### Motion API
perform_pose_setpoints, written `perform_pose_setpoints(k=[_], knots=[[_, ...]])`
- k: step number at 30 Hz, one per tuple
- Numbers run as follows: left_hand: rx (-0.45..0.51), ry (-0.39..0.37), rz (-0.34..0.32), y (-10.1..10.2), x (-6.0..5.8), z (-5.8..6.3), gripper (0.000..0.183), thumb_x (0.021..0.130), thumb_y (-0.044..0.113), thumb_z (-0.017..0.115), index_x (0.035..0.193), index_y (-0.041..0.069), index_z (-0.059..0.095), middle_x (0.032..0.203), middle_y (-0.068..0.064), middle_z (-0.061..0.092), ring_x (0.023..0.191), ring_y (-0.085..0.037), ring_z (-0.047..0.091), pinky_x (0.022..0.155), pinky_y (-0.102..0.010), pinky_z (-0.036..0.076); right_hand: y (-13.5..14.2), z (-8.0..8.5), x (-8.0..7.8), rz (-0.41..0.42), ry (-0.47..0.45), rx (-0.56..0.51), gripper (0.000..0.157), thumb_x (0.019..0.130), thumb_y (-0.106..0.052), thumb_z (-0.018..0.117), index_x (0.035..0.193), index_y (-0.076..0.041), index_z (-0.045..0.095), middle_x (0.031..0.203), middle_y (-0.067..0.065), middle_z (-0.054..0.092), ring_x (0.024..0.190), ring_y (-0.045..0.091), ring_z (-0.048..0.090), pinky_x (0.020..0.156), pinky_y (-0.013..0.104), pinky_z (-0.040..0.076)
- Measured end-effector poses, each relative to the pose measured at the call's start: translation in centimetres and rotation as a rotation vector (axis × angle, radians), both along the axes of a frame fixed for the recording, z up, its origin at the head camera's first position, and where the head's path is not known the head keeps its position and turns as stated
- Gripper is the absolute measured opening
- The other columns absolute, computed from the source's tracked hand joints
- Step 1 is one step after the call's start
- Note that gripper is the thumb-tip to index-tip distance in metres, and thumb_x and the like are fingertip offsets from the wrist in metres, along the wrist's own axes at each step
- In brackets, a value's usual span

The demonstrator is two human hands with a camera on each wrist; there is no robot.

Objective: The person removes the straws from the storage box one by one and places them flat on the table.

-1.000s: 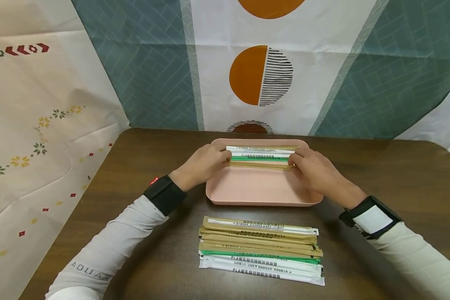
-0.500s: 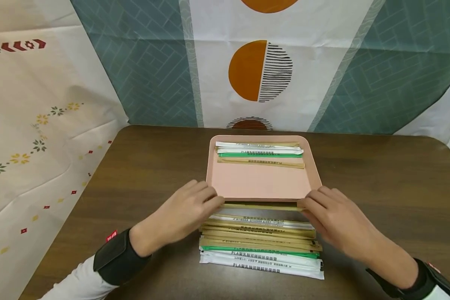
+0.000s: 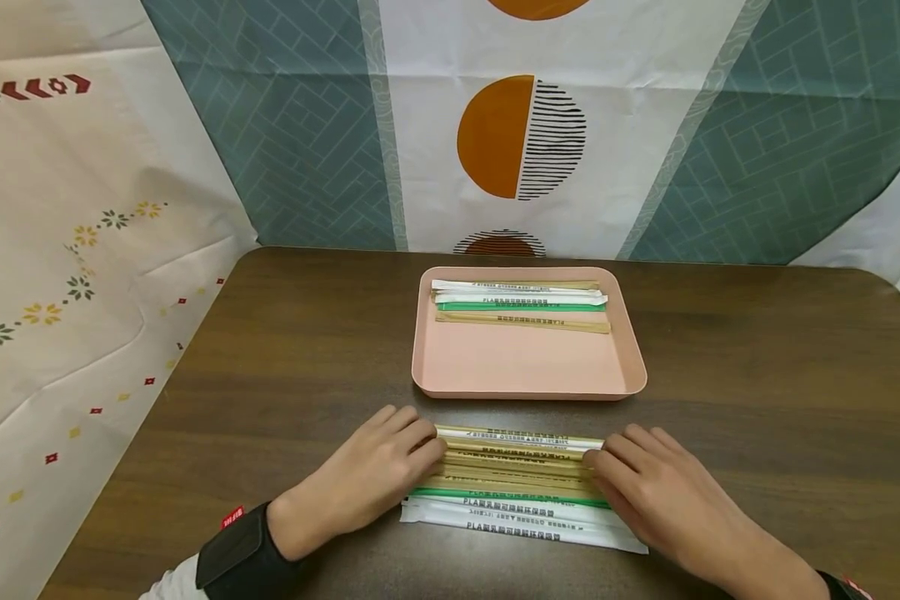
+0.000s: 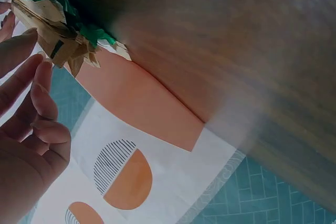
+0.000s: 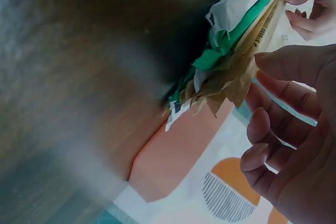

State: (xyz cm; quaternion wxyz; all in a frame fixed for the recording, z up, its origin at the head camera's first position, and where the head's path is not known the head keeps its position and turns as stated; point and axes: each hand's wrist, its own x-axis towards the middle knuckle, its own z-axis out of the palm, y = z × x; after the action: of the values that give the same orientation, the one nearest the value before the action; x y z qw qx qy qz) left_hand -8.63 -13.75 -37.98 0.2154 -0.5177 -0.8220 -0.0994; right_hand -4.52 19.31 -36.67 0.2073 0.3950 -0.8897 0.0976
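Note:
Paper-wrapped drinking straws (image 3: 525,527) lie side by side in a row on the table, in white, green and brown wrappers. At the row's left end my left hand (image 3: 371,467) pinches the end of a brown-wrapped straw (image 4: 55,45) between thumb and fingertips. The thumb and fingers of my right hand (image 3: 663,492) close on its other end, the brown wrapper (image 5: 247,69) showing in the right wrist view. Several more wrapped straws (image 3: 521,307) lie at the far side of a pink tray (image 3: 525,367), just beyond the row. My hands cover parts of the row's ends.
A brown wooden table (image 3: 307,350) carries everything. Patterned cloth (image 3: 307,125) hangs behind its far edge, and a pale flowered cloth (image 3: 105,292) runs along the left side. The tray's low rim stands between the row of straws and the far edge.
Both hands have drawn back from inside the pink tray to the row in front. Half a second ago a brown-wrapped straw stretched between them just before the tray. The tray's straws stayed put.

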Motion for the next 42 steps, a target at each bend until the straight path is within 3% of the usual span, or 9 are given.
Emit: perform_pose_setpoints(k=[6, 14, 19, 25, 28, 30, 32, 37, 42], knots=[[0.005, 0.001, 0.005, -0.1, -0.2, -0.1, 0.014, 0.084, 0.016, 0.074, 0.089, 0.012, 0.062, 0.084, 0.001, 0.055, 0.075, -0.015, 0.047, 0.065, -0.027, 0.037, 0.1, -0.1, 0.0, -0.022, -0.02, 0.007, 0.045, 0.105, -0.035, 0.025, 0.093, -0.017, 0.064, 0.083, -0.01, 0.054, 0.077, 0.01, 0.051, 0.063, 0.03, 0.039], [0.026, -0.02, 0.002, 0.1, -0.4, 0.0, 0.014, 0.084, 0.02, 0.076, 0.088, 0.014, 0.064, 0.083, 0.002, 0.057, 0.074, -0.014, 0.048, 0.064, -0.026, 0.036, 0.1, -0.1, -0.1, -0.009, -0.015, -0.013, 0.044, 0.105, -0.035, 0.026, 0.092, -0.017, 0.064, 0.082, -0.011, 0.054, 0.076, 0.009, 0.051, 0.064, 0.029, 0.039], [0.019, -0.027, -0.001, 0.5, -1.4, 1.4, 0.013, 0.086, 0.023, 0.072, 0.089, 0.013, 0.065, 0.083, 0.002, 0.058, 0.076, -0.014, 0.05, 0.065, -0.026, 0.039, 0.4, 0.6, -1.1, 0.023, 0.003, -0.05, 0.043, 0.104, -0.038, 0.03, 0.09, -0.016, 0.065, 0.081, -0.011, 0.053, 0.072, 0.009, 0.048, 0.06, 0.028, 0.039], [0.012, -0.119, 0.048, 1.4, -4.9, 3.8, 0.012, 0.089, 0.02, 0.07, 0.094, 0.009, 0.069, 0.085, -0.001, 0.061, 0.077, -0.016, 0.054, 0.069, -0.03, 0.044, 1.9, 2.2, -4.8, -0.014, -0.026, -0.083, 0.051, 0.101, -0.049, 0.032, 0.089, -0.012, 0.066, 0.083, -0.005, 0.059, 0.072, 0.01, 0.054, 0.058, 0.032, 0.046], [-0.013, -0.154, 0.039, 2.1, -7.4, 4.1, 0.01, 0.089, 0.016, 0.07, 0.094, 0.007, 0.068, 0.086, -0.003, 0.061, 0.077, -0.017, 0.055, 0.072, -0.031, 0.046, 2.7, 2.2, -7.1, -0.05, -0.08, -0.074, 0.026, 0.094, -0.036, 0.062, 0.09, -0.011, 0.065, 0.084, -0.001, 0.06, 0.069, 0.01, 0.054, 0.055, 0.03, 0.046], [-0.034, -0.164, 0.021, 2.7, -9.0, 4.1, 0.011, 0.088, 0.013, 0.071, 0.094, 0.005, 0.068, 0.086, -0.005, 0.061, 0.076, -0.018, 0.056, 0.072, -0.031, 0.047, 2.9, 2.2, -8.5, -0.084, -0.125, -0.043, 0.017, 0.085, -0.021, 0.075, 0.091, -0.009, 0.065, 0.086, 0.003, 0.061, 0.071, 0.012, 0.055, 0.056, 0.031, 0.048], [-0.059, -0.178, 0.005, 3.4, -10.5, 4.0, 0.01, 0.087, 0.011, 0.071, 0.094, 0.004, 0.067, 0.086, -0.006, 0.061, 0.076, -0.018, 0.056, 0.071, -0.03, 0.047, 2.9, 2.0, -9.9, -0.112, -0.157, -0.005, 0.026, 0.072, -0.003, 0.081, 0.093, -0.007, 0.065, 0.088, 0.005, 0.061, 0.072, 0.015, 0.055, 0.057, 0.032, 0.048], [-0.15, -0.251, 0.078, 4.6, -13.6, 3.2, 0.013, 0.087, 0.007, 0.07, 0.099, 0.002, 0.067, 0.092, -0.01, 0.063, 0.084, -0.021, 0.06, 0.075, -0.03, 0.05, 2.4, 1.4, -13.1, -0.137, -0.186, 0.098, 0.025, 0.075, 0.0, 0.079, 0.097, 0.0, 0.066, 0.09, 0.012, 0.063, 0.075, 0.022, 0.059, 0.062, 0.036, 0.05], [-0.207, -0.299, 0.162, 4.9, -15.3, 1.9, 0.014, 0.089, 0.005, 0.068, 0.103, 0.002, 0.065, 0.096, -0.011, 0.063, 0.09, -0.023, 0.062, 0.079, -0.033, 0.049, 1.7, 0.7, -15.1, -0.154, -0.159, 0.175, 0.022, 0.079, 0.0, 0.075, 0.1, 0.002, 0.067, 0.088, 0.014, 0.063, 0.07, 0.023, 0.058, 0.057, 0.033, 0.047]])
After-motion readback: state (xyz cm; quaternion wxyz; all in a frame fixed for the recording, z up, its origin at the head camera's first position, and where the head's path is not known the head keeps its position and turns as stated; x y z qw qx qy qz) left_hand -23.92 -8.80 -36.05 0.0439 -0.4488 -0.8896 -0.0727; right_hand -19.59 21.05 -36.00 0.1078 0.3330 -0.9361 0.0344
